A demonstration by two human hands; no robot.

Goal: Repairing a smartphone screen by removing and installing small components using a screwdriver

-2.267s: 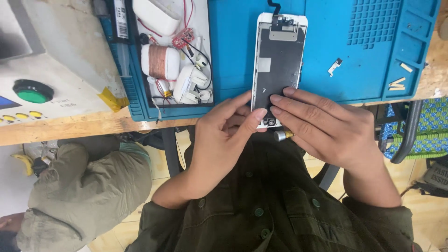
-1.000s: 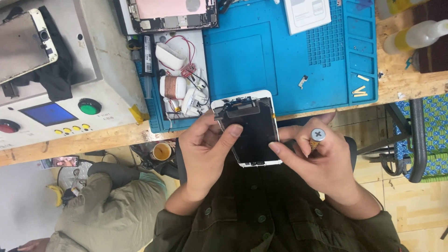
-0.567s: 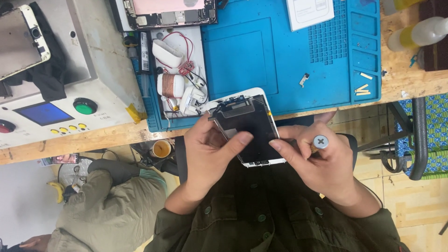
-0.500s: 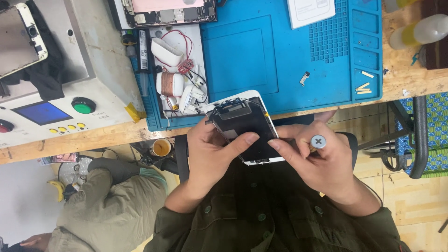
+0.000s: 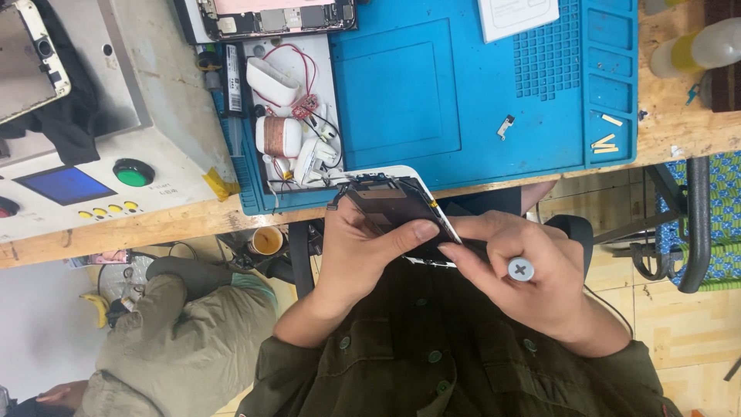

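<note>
Blue repair mat (image 5: 401, 85) at bench edge; just below it your left hand (image 5: 359, 251) clamps the phone screen assembly (image 5: 394, 208), long axis diagonal, w/ your right hand (image 5: 525, 270) closed on a screwdriver (image 5: 520, 269) beside it.

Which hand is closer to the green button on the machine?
Left. The left hand grips the phone screen, nearer the green button; the right hand is farther away, holding a screwdriver.

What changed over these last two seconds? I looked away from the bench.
The phone screen was lifted off the blue mat toward the body; the left hand holds it, and the right hand took up a screwdriver. The loose parts on the mat stayed put.
</note>
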